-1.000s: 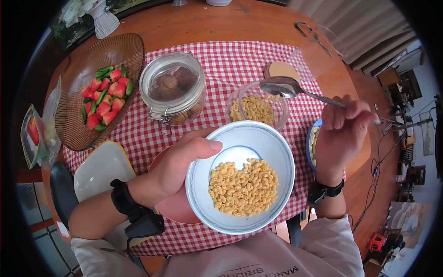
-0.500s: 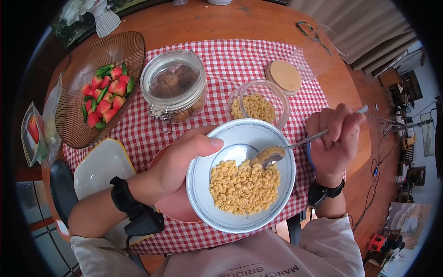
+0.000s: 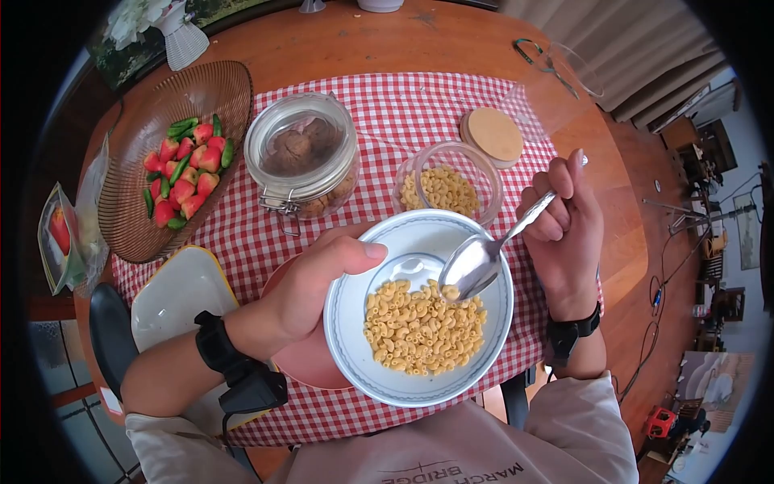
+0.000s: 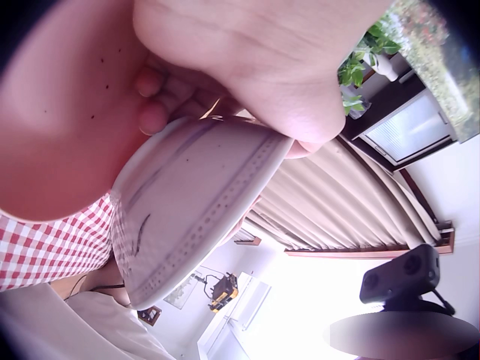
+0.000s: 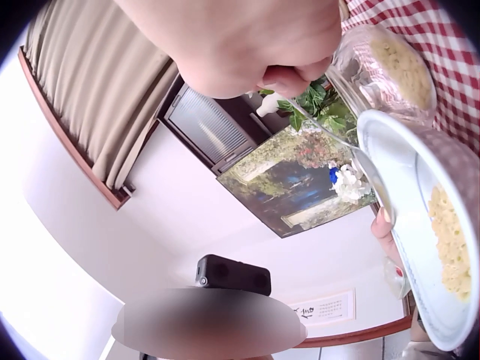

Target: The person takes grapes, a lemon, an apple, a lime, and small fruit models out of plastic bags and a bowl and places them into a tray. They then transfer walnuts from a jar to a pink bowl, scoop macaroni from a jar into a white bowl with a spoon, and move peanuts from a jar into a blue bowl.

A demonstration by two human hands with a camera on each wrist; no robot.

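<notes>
here, checkered cloth (image 3: 387,105) covers the wooden table (image 3: 266,48) partly

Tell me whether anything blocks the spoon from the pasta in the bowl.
Nothing visible stands between spoon and pasta. The right hand holds the spoon over the open bowl; the thumb of the left hand is on the rim, to one side.

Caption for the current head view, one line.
Left hand grips a bowl of elbow macaroni; right hand holds a spoon over it.
</notes>
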